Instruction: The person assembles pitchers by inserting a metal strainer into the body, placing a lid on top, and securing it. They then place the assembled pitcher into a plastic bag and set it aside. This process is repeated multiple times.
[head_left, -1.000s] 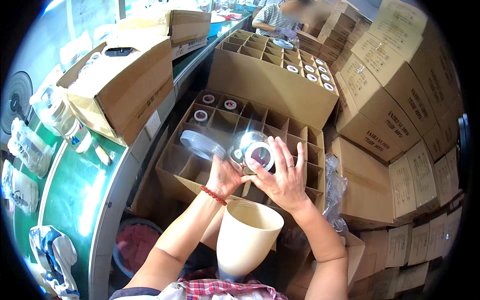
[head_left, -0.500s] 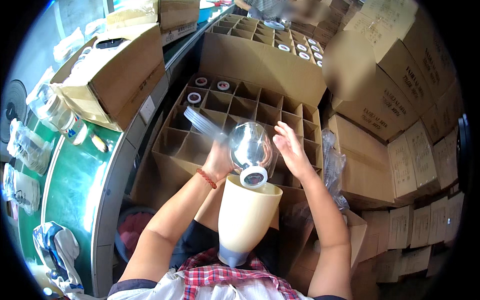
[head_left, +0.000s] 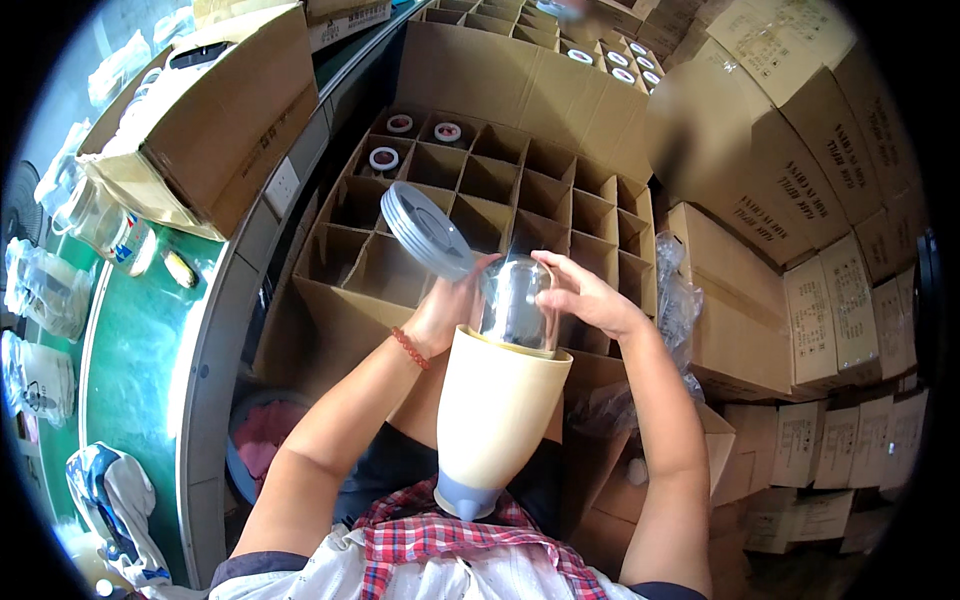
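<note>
A cream vacuum flask body (head_left: 500, 410) with a grey-blue end leans on my lap, its wide opening facing away from me. A silvery glass flask liner (head_left: 518, 305) sits partly inside that opening. My right hand (head_left: 595, 298) grips the liner's right side, thumb and fingers bent round it. My left hand (head_left: 445, 308), beaded bracelet at the wrist, is at the liner's left side and holds a grey ribbed round piece (head_left: 425, 232), like a lid or base, which tilts up over the box. The left fingertips are partly hidden.
Ahead stands an open carton with cardboard dividers (head_left: 487, 172); several white-rimmed items fill its far-left cells. A green workbench (head_left: 150, 370) on the left bears an open carton (head_left: 225, 125) and a clear jug (head_left: 125, 240). Stacked cartons (head_left: 790, 150) rise on the right.
The liner has gone down into the flask body, its white-ringed end now hidden inside. My right hand has closed in on the liner. The grey round piece has tilted to show its broad face.
</note>
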